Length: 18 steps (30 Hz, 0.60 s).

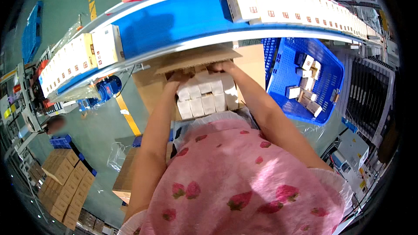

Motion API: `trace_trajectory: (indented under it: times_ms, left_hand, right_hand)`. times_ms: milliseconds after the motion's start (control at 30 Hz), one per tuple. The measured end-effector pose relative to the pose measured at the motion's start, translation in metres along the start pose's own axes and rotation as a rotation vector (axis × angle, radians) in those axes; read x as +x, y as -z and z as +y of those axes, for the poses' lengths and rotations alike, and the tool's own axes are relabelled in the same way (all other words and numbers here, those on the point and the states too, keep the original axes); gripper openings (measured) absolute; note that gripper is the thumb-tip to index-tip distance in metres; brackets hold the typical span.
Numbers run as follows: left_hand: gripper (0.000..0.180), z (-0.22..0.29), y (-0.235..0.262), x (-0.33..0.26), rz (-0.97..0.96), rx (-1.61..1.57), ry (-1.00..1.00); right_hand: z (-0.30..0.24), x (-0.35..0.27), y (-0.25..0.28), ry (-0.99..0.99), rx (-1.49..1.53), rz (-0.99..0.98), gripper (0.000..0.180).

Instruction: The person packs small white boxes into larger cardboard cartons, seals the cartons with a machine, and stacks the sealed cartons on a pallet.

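In front of me stands an open cardboard carton (148,88) packed with rows of small white boxes (202,98). Both my arms reach over it to its far side. My left hand (177,77) is at the far left corner of the packed boxes; its fingers are hidden among the boxes and under the flap. At the far right, my right hand (223,66) has its fingers curled in below the raised far flap (198,60), against the back of the boxes. What the right fingers grip is hidden.
Beyond the carton runs a blue conveyor belt (183,15) carrying a long row of white boxes (300,6) at right and another row (74,63) at left. A blue plastic crate (278,72) with several loose small boxes stands at right. Stacked brown cartons (65,182) stand lower left.
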<state>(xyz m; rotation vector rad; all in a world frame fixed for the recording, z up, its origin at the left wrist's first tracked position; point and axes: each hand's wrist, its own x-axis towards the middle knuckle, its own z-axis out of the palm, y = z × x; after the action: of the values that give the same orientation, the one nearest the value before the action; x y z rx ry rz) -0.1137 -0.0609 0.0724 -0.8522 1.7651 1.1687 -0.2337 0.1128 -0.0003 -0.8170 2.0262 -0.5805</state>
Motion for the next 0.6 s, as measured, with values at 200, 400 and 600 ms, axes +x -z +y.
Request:
trace_trajectory:
  times_ms: [200,400,600]
  left_hand:
    - [0.052,0.010,-0.002,-0.065,0.289,-0.339,-0.177]
    - [0.051,0.008,-0.027,-0.071,0.610,0.446,-0.473]
    - [0.043,0.037,-0.032,-0.026,0.584,0.684,-0.407]
  right_hand:
    - [-0.086,-0.081,0.065,-0.319,0.073,0.075,0.028]
    - [-0.078,-0.092,0.046,0.027,-0.236,0.243,0.031]
    - [-0.084,-0.029,0.016,-0.095,-0.499,0.033,0.034]
